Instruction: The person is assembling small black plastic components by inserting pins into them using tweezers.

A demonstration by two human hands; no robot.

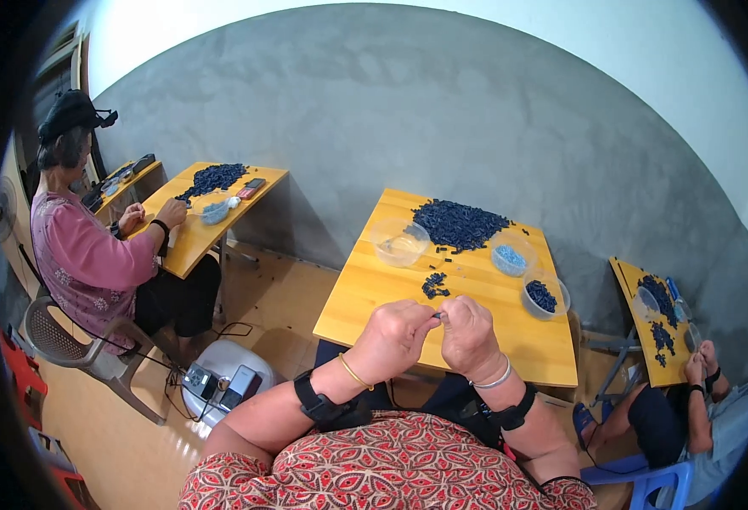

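Just below frame centre, left hand (395, 337) and right hand (470, 336) pinch a small dark piece (437, 315), probably light, stiff, best held endwise.

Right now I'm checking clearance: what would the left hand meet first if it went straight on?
Apart from the small dark piece pinched at its tip, the left hand would likely meet the right hand first; exact depth is unclear.

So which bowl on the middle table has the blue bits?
The middle clear plastic bowl, beside the big dark pile. The right bowl holds dark pieces, and the left bowl shows no blue.
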